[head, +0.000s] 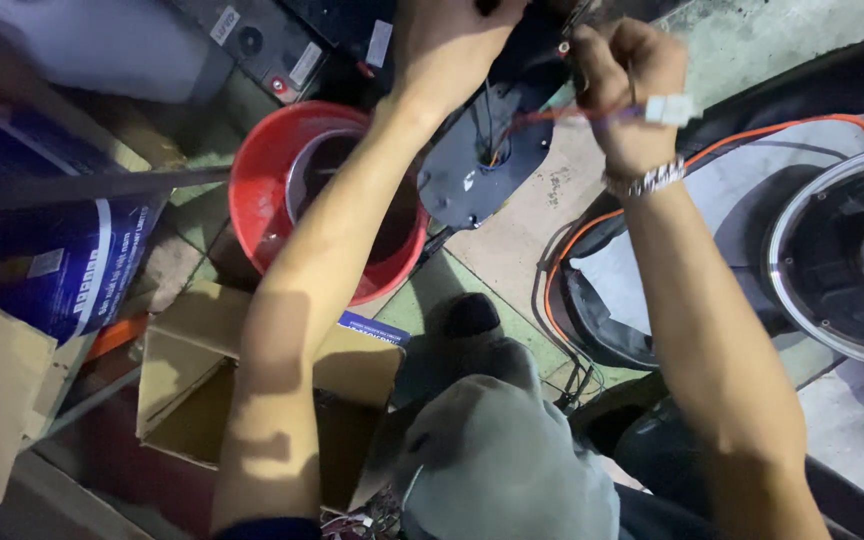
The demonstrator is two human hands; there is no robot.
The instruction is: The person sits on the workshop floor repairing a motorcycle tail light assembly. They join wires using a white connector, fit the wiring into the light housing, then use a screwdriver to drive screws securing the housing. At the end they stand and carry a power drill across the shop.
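The right hand (620, 85) is closed in a fist around a bundle of thin wires (552, 115), orange and purple, ending in a small white plastic connector (671, 109) that juts out beside the wrist. A metal link bracelet (649, 181) circles that wrist. The left hand (449, 45) rests on a dark, glossy moulded panel (472, 170) at the top edge; its fingers are cut off by the frame, so their grip cannot be told. Below sit a smooth red plastic bucket (257, 190) and an open cardboard box (187, 380) on the tiled floor (512, 250).

Glossy red plastic bucket (257, 190); matt cardboard box (187, 385); shiny metal rim (787, 215).
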